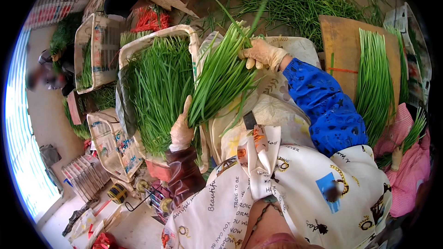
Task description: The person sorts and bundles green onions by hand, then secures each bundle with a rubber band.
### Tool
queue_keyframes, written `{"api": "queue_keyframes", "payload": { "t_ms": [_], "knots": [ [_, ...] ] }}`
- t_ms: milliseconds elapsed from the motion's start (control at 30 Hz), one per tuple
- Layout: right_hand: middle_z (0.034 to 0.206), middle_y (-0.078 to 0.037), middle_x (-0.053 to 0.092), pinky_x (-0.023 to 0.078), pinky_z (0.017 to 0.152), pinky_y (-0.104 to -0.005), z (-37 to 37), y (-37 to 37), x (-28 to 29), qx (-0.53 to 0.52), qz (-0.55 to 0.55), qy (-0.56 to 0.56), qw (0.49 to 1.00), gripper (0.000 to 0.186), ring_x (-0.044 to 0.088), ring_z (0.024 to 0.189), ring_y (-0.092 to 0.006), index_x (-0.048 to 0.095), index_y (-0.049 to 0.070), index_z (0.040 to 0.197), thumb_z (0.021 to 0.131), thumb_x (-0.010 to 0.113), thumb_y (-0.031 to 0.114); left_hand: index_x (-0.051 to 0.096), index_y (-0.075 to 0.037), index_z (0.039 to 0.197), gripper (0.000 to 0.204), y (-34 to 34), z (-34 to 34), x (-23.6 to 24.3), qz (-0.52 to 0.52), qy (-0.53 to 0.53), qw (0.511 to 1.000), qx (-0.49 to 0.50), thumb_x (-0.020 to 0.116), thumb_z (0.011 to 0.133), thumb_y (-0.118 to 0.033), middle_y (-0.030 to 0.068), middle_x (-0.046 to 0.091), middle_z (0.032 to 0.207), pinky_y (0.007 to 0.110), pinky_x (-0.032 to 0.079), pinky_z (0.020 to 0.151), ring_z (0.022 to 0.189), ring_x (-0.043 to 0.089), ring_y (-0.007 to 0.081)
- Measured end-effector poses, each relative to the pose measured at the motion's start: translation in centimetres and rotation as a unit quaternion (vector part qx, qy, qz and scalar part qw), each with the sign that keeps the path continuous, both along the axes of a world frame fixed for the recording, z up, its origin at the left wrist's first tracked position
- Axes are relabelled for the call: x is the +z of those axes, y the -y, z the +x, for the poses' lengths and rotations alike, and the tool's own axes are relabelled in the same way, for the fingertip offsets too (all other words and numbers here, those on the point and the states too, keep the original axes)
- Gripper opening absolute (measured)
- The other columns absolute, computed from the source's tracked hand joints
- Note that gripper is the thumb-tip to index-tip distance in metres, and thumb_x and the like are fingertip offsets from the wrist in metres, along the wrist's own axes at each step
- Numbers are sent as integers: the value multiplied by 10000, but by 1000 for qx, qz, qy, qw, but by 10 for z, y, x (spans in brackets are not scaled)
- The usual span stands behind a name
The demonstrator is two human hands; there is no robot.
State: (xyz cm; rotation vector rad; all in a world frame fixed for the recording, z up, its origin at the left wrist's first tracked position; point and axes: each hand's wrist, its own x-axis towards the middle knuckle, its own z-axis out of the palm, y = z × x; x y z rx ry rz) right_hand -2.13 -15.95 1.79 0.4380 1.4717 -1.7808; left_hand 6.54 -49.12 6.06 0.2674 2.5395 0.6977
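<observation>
My left hand (181, 129) grips the cut base of a long green chive bundle (220, 78); my right hand (262, 53) clasps its upper stalks. Best keep the base ends level, grip firm.

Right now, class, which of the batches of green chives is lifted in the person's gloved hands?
The bundle of chives in the middle, gripped by the left hand and right hand. The others lie in the crate and on the board.
</observation>
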Motion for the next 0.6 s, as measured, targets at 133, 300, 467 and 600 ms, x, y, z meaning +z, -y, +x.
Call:
{"api": "queue_keyframes", "payload": {
  "t_ms": [133,300,467,600],
  "knots": [
    [528,26,480,251,290,-227,1,-6,-2,-106,-152,-18,982,166,323,344,-51,567,25,863,836,533,186,258,-219,1365,748,-2,1,-1,49,-58,997,-20,588,735,12,137,525,1178,290,443,801,1013,551,280],
    [537,51,387,296,331,-172,-29,-65,30,-125,-337,-63,931,222,349,398,-32,530,0,931,876,507,214,285,-126,1347,693,3,3,-9,46,-2,999,10,591,732,-32,138,504,1209,290,421,868,1081,514,267],
    [999,-124,468,379,688,-270,-79,-198,18,-57,323,-574,750,452,527,698,-186,358,-16,1200,847,515,220,385,-79,1279,626,13,9,-17,46,-7,998,45,627,702,-92,147,534,1160,314,438,852,1036,538,285],
    [1267,-232,392,344,898,-350,-65,-262,43,37,763,-481,431,647,573,859,-300,250,-16,1314,793,559,212,448,-71,1212,552,4,5,-18,20,-18,999,44,634,694,-98,155,563,1099,325,452,821,993,555,301]
  ]
}}
